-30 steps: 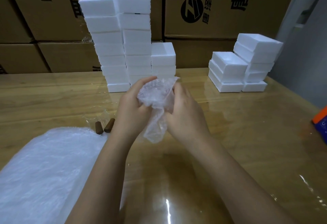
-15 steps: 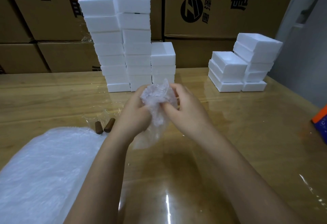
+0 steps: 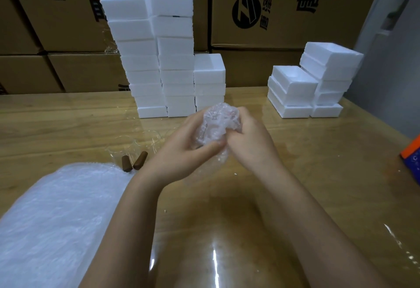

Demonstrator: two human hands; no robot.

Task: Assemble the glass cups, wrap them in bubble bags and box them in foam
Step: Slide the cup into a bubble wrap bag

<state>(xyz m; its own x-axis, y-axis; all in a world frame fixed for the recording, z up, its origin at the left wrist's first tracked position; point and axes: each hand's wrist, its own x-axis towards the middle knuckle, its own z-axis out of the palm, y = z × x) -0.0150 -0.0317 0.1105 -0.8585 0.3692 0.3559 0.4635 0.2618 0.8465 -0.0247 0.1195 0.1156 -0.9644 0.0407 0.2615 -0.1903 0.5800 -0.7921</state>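
Above the middle of the wooden table (image 3: 318,174) both hands grip a crumpled bubble bag (image 3: 217,124) wrapped around something I cannot make out. My left hand (image 3: 181,151) holds its lower left side, thumb across the front. My right hand (image 3: 250,142) closes on its right side. Clear glass cups (image 3: 145,142) stand on the table just left of the hands, with two brown handles (image 3: 134,162) lying in front of them. A pile of bubble bags (image 3: 56,224) fills the near left.
Tall stacks of closed white foam boxes (image 3: 159,60) stand at the back centre. Open foam boxes (image 3: 313,83) are stacked at the back right. Cardboard cartons (image 3: 284,10) line the wall behind. An orange and blue package (image 3: 412,158) sits at the right edge.
The loose tail of the bubble bag that hung below the hands has been folded up against the bundle. Both hands have closed tighter around it and dropped slightly.
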